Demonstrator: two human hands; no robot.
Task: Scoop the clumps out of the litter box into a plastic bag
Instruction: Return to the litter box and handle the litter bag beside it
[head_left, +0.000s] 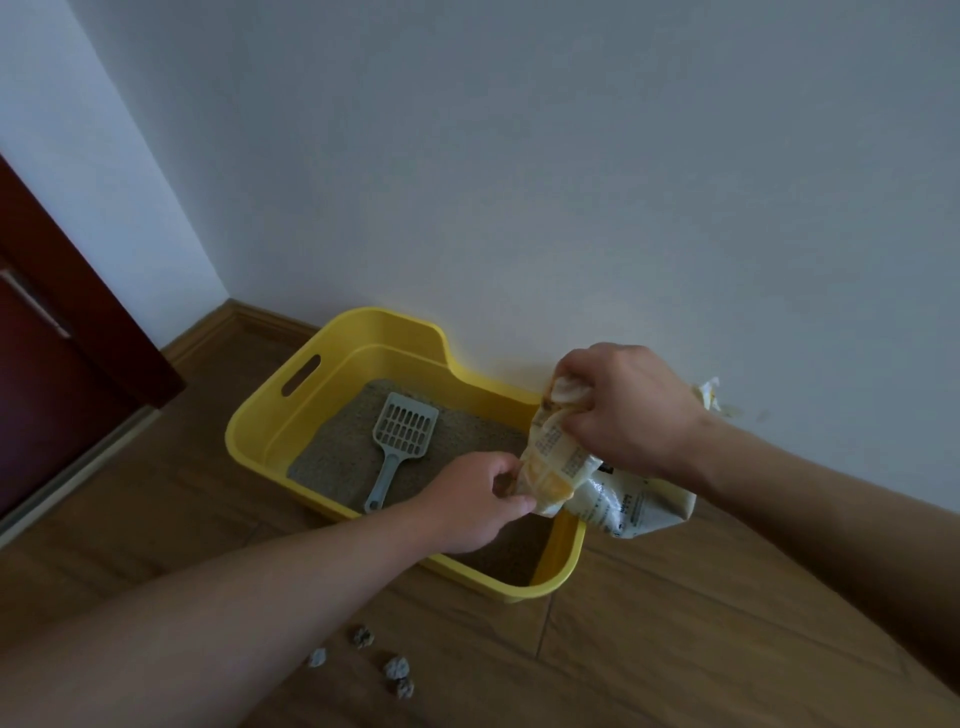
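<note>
Lying nearest on the wooden floor (675, 623) were a few grey clumps (397, 667), outside the yellow litter box (260, 415). Over the box's near right corner the left hand (478, 501) pinched the lower edge of a crumpled printed plastic bag (623, 499), and the right hand (623, 410) held its upper part in a closed grip. Farther in, a grey scoop (402, 441) lay flat on the litter (332, 457), untouched, and the box's far side stood against the white wall (571, 182).

Dim, flat indoor light, soft shadows, wide-angle bending at edges
</note>
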